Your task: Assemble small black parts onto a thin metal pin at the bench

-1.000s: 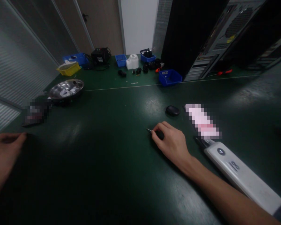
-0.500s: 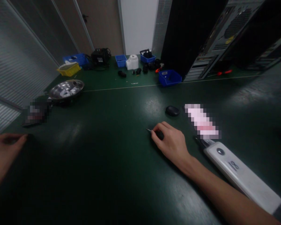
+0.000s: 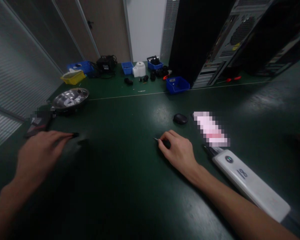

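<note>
My left hand (image 3: 41, 155) is in the air at the left, its thumb and fingertips pinching a small black piece (image 3: 75, 134); its exact kind is too blurred to tell. On the green table (image 3: 115, 166), my right hand (image 3: 177, 148) rests closed around a small screwdriver (image 3: 167, 143). The screwdriver's thin metal shaft points left and its black handle is mostly hidden in the fingers. Just beyond my right hand lies a black computer mouse (image 3: 180, 119).
A white power bank-like bar marked 18 (image 3: 250, 183) lies right of my right forearm, near a blurred-out phone-shaped thing (image 3: 210, 128). A metal bowl (image 3: 82, 95) with white pieces stands at the left. Blue bins (image 3: 177, 85), a yellow bin (image 3: 73, 77) and computer cases (image 3: 197, 40) are at the back.
My left hand has come in from the left edge toward the middle, with the small black piece now visible in its fingertips. My right hand stays put with the screwdriver; the view has shifted slightly.
</note>
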Motion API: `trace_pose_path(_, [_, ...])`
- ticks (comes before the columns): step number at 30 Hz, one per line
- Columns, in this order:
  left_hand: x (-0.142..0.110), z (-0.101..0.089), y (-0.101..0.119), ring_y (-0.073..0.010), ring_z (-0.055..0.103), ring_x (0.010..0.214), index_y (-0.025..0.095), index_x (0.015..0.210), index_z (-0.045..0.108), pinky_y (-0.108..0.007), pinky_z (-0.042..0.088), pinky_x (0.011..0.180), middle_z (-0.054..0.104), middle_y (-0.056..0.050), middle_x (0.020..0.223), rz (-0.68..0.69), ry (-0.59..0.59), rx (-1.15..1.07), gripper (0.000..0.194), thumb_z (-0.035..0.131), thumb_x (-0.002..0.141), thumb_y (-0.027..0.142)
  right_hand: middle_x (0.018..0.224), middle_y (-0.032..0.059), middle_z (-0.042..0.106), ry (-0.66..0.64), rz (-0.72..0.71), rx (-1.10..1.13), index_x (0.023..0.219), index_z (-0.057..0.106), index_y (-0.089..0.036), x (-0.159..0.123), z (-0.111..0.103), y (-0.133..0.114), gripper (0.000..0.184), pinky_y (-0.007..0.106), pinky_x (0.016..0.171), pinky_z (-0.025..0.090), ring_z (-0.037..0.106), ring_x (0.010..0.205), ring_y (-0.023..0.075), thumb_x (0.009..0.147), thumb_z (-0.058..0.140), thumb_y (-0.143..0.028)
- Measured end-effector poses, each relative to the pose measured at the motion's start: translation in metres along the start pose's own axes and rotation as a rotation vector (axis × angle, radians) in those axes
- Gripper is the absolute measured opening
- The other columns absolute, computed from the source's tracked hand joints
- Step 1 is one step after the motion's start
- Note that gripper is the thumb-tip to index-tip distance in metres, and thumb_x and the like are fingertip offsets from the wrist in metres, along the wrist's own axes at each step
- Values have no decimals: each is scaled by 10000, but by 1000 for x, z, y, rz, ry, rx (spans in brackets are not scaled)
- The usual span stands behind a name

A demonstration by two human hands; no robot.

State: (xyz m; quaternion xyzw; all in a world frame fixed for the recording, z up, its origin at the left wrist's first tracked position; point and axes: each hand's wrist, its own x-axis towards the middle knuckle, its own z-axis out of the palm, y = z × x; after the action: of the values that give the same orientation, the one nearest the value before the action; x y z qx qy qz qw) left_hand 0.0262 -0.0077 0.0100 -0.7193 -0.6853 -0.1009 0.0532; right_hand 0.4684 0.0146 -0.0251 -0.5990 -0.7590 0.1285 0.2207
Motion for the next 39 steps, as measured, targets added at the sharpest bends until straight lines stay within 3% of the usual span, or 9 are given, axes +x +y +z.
trace_pose_path(2, [11,-4,68,-166,563,1018,256,1159,646,-315,421,853,655,19,1136,208,19,-25,269,460,1003,371,970,7,679,0,-2,2,925,664,-241,0,0,1,171,292,663,392,644,800,168,978,544,-349])
trace_pose_path(5, [23,7,156,-161,578,965,259,1141,664,-330,453,814,678,-8,1115,505,30,-163,219,521,976,242,963,6,677,3,-9,2,918,661,-242,0,0,0,173,293,653,387,644,797,168,979,545,-355])
trace_pose_path(7, [28,23,198,-167,573,959,251,1154,657,-343,468,812,680,-17,1104,635,-5,-200,252,514,963,170,958,8,677,17,-9,2,913,658,-241,0,0,0,171,294,657,391,645,805,169,979,544,-350])
trace_pose_path(10, [31,47,229,-174,569,967,199,1154,646,-352,502,829,662,-46,1098,698,-19,-260,256,479,967,144,940,8,674,46,10,-3,897,655,-240,0,0,-1,165,291,659,397,641,797,166,973,551,-342])
trace_pose_path(14, [34,65,228,-179,552,1101,228,1180,641,-366,528,910,618,-52,1198,601,-16,-409,245,494,984,226,932,11,673,53,22,8,885,655,-236,1,-1,-3,165,286,660,402,634,774,159,972,552,-331])
trace_pose_path(18, [39,68,218,-134,560,1137,275,1161,637,-348,518,1001,638,5,1196,523,-119,-603,232,473,998,251,937,11,673,44,13,44,893,662,-234,0,-1,-4,166,283,679,418,629,765,156,975,553,-328])
trace_pose_path(22, [41,68,217,-142,567,1142,278,1230,604,-372,508,1024,640,-2,1209,411,-179,-674,267,463,1003,295,938,8,671,31,0,63,905,662,-234,0,1,-4,166,285,685,423,627,759,155,976,557,-341])
trace_pose_path(30, [41,70,216,-153,550,1180,264,1214,621,-385,492,1048,625,-19,1241,362,-199,-708,300,395,1017,278,939,7,675,15,-31,67,912,652,-236,0,1,-4,177,284,690,420,633,773,162,977,550,-364])
trace_pose_path(39, [42,73,215,-116,590,1156,302,1176,654,-330,484,1047,663,29,1207,349,-196,-802,246,482,1000,291,946,-3,665,10,-82,77,930,650,-231,0,4,-3,168,288,689,413,629,777,155,975,559,-365])
